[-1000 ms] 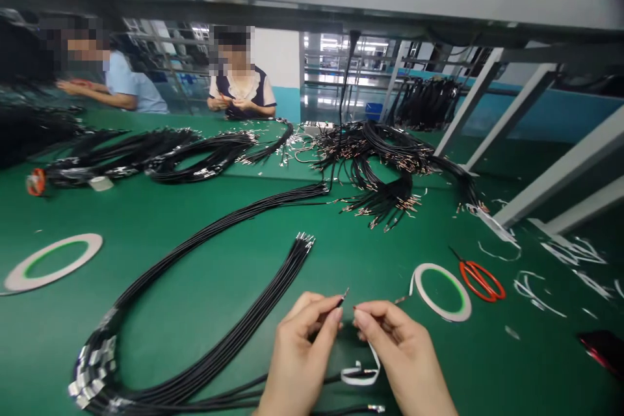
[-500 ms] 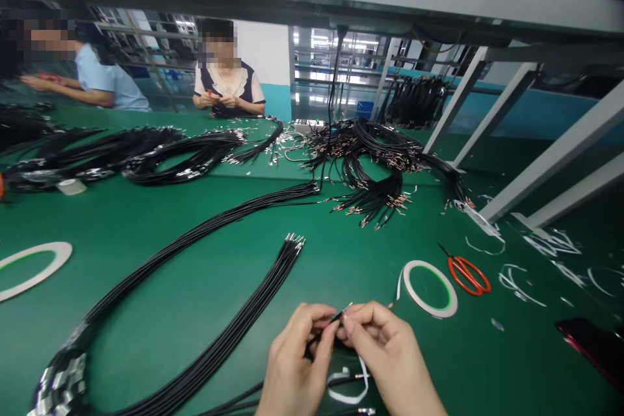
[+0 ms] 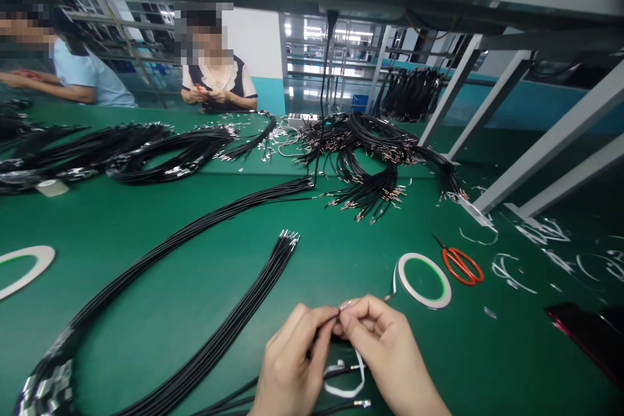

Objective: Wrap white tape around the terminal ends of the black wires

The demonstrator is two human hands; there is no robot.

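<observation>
Both hands meet at the bottom centre, thumbs and forefingers pinched together. My left hand (image 3: 292,357) grips a thin black cable near its end. My right hand (image 3: 380,344) is closed at the cable's metal tip (image 3: 345,305); its fingers mostly hide what else they hold. A white tape strip (image 3: 347,394) curls below the fingers. Beside it lie loose black cables with metal ends (image 3: 361,403). From the flat roll of white tape (image 3: 445,292), right of my hands, a loose strip (image 3: 394,281) runs toward my right fingers.
A bundle of black cables (image 3: 244,312) curves across the green table at left. Red-handled scissors (image 3: 463,265) lie right of the roll. More cable coils (image 3: 375,136) are piled at the back, beside grey metal legs (image 3: 453,88). Two people sit across the table.
The whole view has shifted slightly, with things sitting a little further left and up. My left fingers have closed in nearer the cable tip, covering more of the cable.
</observation>
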